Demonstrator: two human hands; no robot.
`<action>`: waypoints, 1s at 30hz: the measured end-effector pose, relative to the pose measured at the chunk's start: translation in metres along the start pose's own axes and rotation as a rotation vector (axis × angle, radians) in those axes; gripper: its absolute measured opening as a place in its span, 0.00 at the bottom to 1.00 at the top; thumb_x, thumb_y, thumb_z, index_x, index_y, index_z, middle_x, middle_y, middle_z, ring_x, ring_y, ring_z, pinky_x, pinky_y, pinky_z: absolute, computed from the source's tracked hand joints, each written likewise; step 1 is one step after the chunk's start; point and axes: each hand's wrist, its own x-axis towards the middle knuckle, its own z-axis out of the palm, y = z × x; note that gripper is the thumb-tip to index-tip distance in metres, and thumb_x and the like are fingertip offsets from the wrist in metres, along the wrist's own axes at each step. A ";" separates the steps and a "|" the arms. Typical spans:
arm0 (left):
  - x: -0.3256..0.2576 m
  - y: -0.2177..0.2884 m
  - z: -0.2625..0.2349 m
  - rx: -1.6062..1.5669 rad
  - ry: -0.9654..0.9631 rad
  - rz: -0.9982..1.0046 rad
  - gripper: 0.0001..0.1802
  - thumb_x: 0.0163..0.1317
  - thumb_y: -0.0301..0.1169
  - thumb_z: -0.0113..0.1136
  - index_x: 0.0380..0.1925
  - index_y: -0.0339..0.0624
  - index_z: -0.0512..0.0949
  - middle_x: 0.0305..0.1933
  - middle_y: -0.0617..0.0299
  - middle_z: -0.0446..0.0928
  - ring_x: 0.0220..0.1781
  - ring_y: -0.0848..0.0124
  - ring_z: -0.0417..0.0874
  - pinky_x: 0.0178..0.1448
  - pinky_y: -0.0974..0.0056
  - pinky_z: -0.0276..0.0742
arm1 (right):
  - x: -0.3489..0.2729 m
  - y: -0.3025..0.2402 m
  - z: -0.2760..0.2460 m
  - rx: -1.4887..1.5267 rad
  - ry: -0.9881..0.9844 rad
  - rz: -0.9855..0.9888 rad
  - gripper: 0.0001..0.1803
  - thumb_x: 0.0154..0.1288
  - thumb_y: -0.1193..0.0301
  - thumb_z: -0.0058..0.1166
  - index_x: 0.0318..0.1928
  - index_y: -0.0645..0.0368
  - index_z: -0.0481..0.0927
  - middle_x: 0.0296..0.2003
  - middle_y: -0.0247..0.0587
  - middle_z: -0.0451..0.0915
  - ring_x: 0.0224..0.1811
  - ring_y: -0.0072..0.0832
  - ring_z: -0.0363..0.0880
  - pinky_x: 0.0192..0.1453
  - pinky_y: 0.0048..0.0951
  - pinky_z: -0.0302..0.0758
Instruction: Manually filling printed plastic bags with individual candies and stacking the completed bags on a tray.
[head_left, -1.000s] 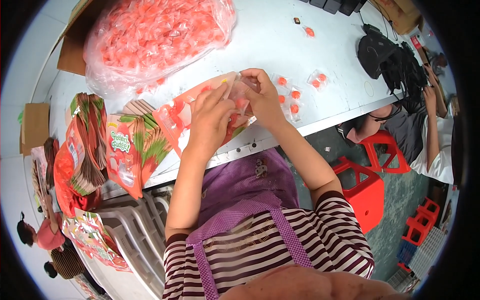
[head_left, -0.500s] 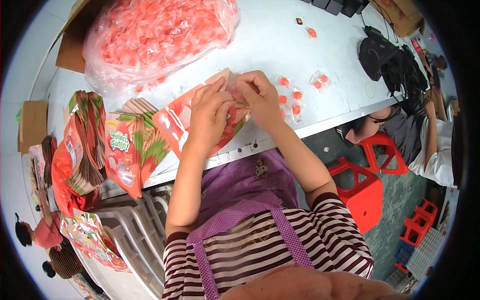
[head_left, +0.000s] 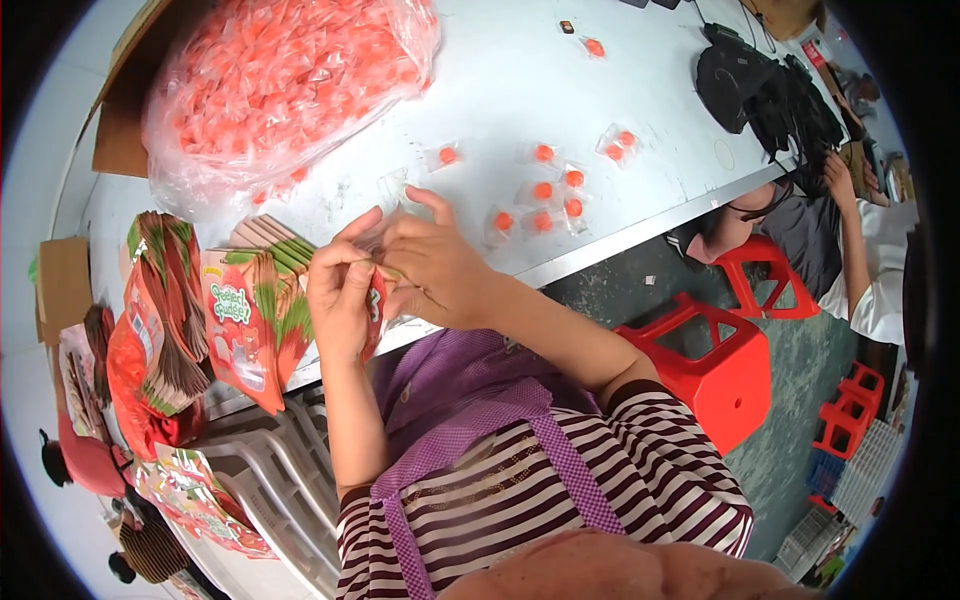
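A red candy pouch (head_left: pixel 376 312) is held upright near the table's front edge, mostly hidden behind my fingers. My left hand (head_left: pixel 340 295) pinches its upper edge between thumb and fingers. Across from it, my right hand (head_left: pixel 438 262) grips the other side, index finger stretched up and away. To their left lies a fanned stack of printed pouches (head_left: pixel 238 335), with a second bundle of pouches (head_left: pixel 165 300) beyond it. Beyond and to the right of my hands, several clear-wrapped orange-red candies (head_left: pixel 543 190) lie on the white table (head_left: pixel 490 90).
A large clear bag of wrapped candies (head_left: pixel 290 90) lies at the far left beside a cardboard box (head_left: pixel 120 130). Black straps and cloth (head_left: pixel 760 95) lie at the right end. A red stool (head_left: pixel 705 380) stands on the floor; a co-worker sits at right.
Both hands have moved left and nearer with the pouch, which has turned from lying broad side up to nearly edge-on. Candies formerly behind my right hand now show.
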 end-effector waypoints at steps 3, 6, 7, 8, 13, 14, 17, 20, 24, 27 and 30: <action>-0.006 -0.005 -0.009 0.037 0.005 0.028 0.07 0.63 0.30 0.56 0.36 0.41 0.70 0.60 0.41 0.68 0.59 0.59 0.72 0.61 0.58 0.67 | 0.003 -0.004 -0.011 -0.037 0.193 -0.083 0.21 0.60 0.47 0.49 0.32 0.53 0.77 0.32 0.32 0.75 0.47 0.32 0.71 0.67 0.51 0.45; -0.004 0.000 0.000 0.034 0.025 0.097 0.07 0.63 0.30 0.57 0.36 0.42 0.70 0.60 0.40 0.67 0.58 0.60 0.72 0.60 0.59 0.68 | 0.002 -0.004 -0.009 0.037 0.049 -0.065 0.24 0.63 0.44 0.44 0.32 0.51 0.79 0.32 0.31 0.75 0.51 0.33 0.69 0.67 0.51 0.46; -0.004 0.002 0.002 0.027 0.024 0.097 0.07 0.63 0.30 0.57 0.36 0.42 0.70 0.60 0.40 0.67 0.58 0.60 0.72 0.60 0.59 0.68 | 0.001 -0.004 -0.015 0.031 0.047 -0.062 0.24 0.63 0.44 0.44 0.32 0.51 0.79 0.32 0.31 0.75 0.51 0.33 0.69 0.67 0.51 0.46; -0.005 0.002 0.001 -0.030 -0.019 0.116 0.07 0.63 0.30 0.56 0.36 0.42 0.70 0.60 0.41 0.67 0.58 0.60 0.72 0.60 0.60 0.68 | 0.001 -0.001 -0.024 0.184 -0.002 -0.098 0.27 0.64 0.42 0.39 0.34 0.52 0.79 0.35 0.31 0.76 0.53 0.34 0.69 0.66 0.50 0.48; -0.012 0.006 -0.030 0.089 0.034 0.096 0.09 0.63 0.32 0.57 0.38 0.44 0.68 0.61 0.41 0.66 0.61 0.58 0.70 0.63 0.56 0.65 | -0.034 0.052 -0.095 -0.110 0.403 0.149 0.29 0.69 0.46 0.33 0.46 0.58 0.78 0.51 0.44 0.73 0.59 0.41 0.64 0.66 0.44 0.54; -0.011 0.005 -0.034 0.156 0.043 0.168 0.08 0.64 0.31 0.56 0.38 0.44 0.68 0.61 0.42 0.67 0.60 0.60 0.70 0.62 0.56 0.65 | -0.046 0.067 -0.120 -0.531 0.314 0.184 0.23 0.65 0.54 0.41 0.50 0.55 0.76 0.55 0.46 0.71 0.62 0.43 0.62 0.68 0.46 0.50; -0.011 0.007 -0.028 0.100 0.058 0.130 0.06 0.64 0.29 0.54 0.37 0.43 0.68 0.61 0.43 0.67 0.58 0.63 0.72 0.59 0.59 0.69 | -0.086 0.092 -0.141 -0.879 0.235 0.525 0.29 0.55 0.59 0.50 0.60 0.44 0.69 0.64 0.45 0.61 0.69 0.47 0.53 0.71 0.51 0.40; -0.011 0.005 -0.015 0.048 0.046 0.061 0.05 0.63 0.28 0.56 0.35 0.41 0.71 0.59 0.44 0.69 0.55 0.64 0.74 0.59 0.60 0.69 | -0.093 0.085 -0.127 -0.643 -0.086 0.538 0.36 0.52 0.58 0.56 0.64 0.40 0.64 0.67 0.43 0.56 0.71 0.47 0.47 0.73 0.51 0.37; -0.007 0.004 -0.008 0.226 -0.049 0.126 0.04 0.63 0.25 0.55 0.35 0.39 0.70 0.59 0.43 0.69 0.56 0.64 0.73 0.56 0.62 0.72 | -0.067 0.056 -0.092 -0.547 -0.155 0.438 0.42 0.46 0.55 0.63 0.64 0.40 0.64 0.67 0.42 0.55 0.71 0.46 0.45 0.73 0.51 0.37; 0.004 0.020 0.002 0.398 -0.114 0.286 0.03 0.62 0.24 0.55 0.33 0.38 0.70 0.59 0.42 0.69 0.58 0.63 0.73 0.59 0.60 0.69 | -0.059 0.056 -0.073 -0.671 -0.166 0.406 0.43 0.40 0.54 0.68 0.61 0.42 0.68 0.66 0.41 0.56 0.71 0.45 0.47 0.71 0.49 0.42; 0.013 0.038 0.016 0.488 -0.095 0.359 0.01 0.59 0.21 0.55 0.31 0.36 0.74 0.57 0.43 0.71 0.60 0.55 0.72 0.62 0.57 0.66 | -0.056 0.062 -0.061 -0.662 -0.049 0.326 0.33 0.44 0.55 0.66 0.54 0.44 0.74 0.59 0.40 0.65 0.64 0.43 0.57 0.66 0.50 0.51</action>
